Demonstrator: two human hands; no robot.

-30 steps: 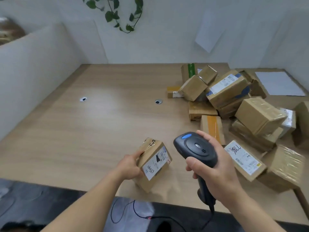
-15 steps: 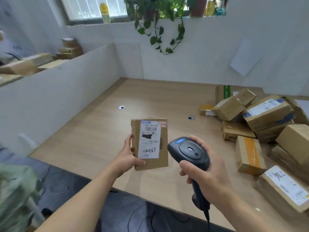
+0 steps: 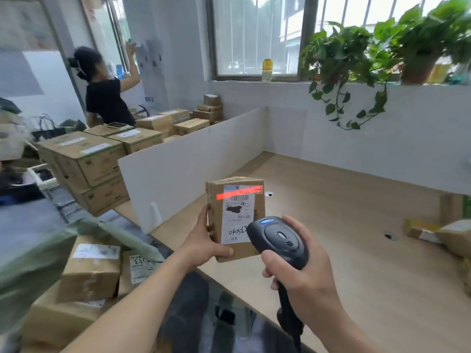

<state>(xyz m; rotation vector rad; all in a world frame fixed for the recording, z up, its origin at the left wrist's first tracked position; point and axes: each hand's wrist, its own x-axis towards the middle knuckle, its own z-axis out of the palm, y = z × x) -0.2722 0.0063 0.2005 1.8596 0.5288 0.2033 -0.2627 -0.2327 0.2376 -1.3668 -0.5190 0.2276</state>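
Observation:
My left hand [image 3: 204,244] grips a small cardboard parcel [image 3: 235,215] upright in the air, its white shipping label facing me. A red scan line glows across the top of that label, over the barcode. My right hand [image 3: 308,273] is wrapped round the handle of a black barcode scanner [image 3: 279,236], whose head points at the parcel and covers its lower right corner. A blue light shows on the scanner's head. Both hands hover above the near left edge of the wooden table [image 3: 356,250].
A white partition [image 3: 193,159] bounds the table's left side. A few parcels [image 3: 448,235] lie at the right edge. Boxes [image 3: 91,266] sit on the floor lower left, more cartons [image 3: 86,156] beyond. A person [image 3: 107,90] stands far left. Plants [image 3: 356,59] hang from the sill.
My left hand lifted the parcel off the table and turned its label towards me. The scanner came up beside it and a red scan line now lies on the label. My view swung left and up.

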